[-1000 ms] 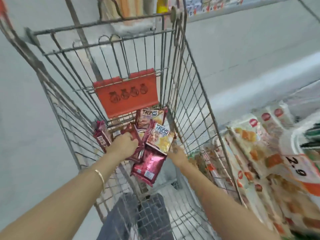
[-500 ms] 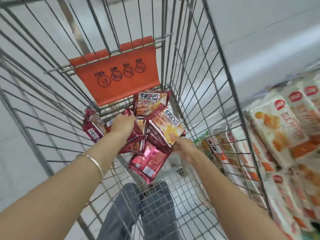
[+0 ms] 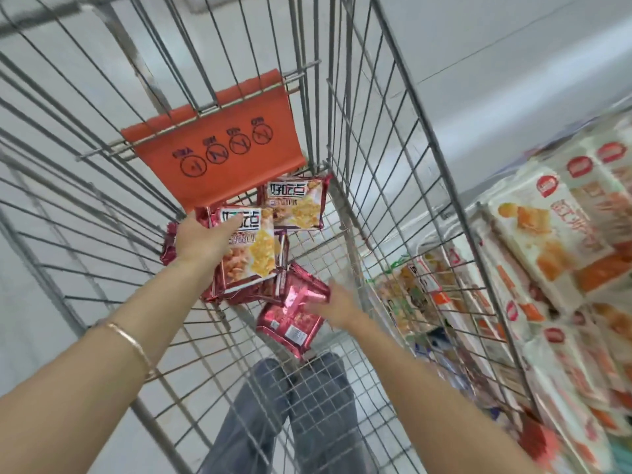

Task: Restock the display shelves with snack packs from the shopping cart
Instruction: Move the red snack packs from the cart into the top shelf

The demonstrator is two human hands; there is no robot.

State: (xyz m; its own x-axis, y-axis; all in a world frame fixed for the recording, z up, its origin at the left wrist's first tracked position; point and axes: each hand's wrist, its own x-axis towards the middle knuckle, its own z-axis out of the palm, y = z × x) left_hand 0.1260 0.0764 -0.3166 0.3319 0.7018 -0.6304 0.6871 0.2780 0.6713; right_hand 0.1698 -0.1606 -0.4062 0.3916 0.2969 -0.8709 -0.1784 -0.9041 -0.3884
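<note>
Both my arms reach down into the wire shopping cart point(image 3: 393, 186). My left hand point(image 3: 201, 239) grips a stack of red snack packs point(image 3: 253, 254), its thumb across the top pack's printed face. My right hand point(image 3: 337, 307) is blurred, its fingers on a red snack pack point(image 3: 290, 319) lying back side up on the cart floor; whether it grips the pack is unclear. Another snack pack point(image 3: 295, 206) lies face up at the far end of the cart. One more red pack point(image 3: 168, 248) shows behind my left hand.
An orange child-seat flap point(image 3: 219, 145) hangs on the cart's far wall. Display shelves point(image 3: 554, 254) packed with white-and-orange snack bags stand close on the right. A pale floor lies left of the cart. Legs in jeans point(image 3: 290, 412) show under the cart's mesh.
My left hand has gathered a stack of packs and lifted it, a printed face now on top. My right hand has let go of the upper pack and dropped to the pack on the floor.
</note>
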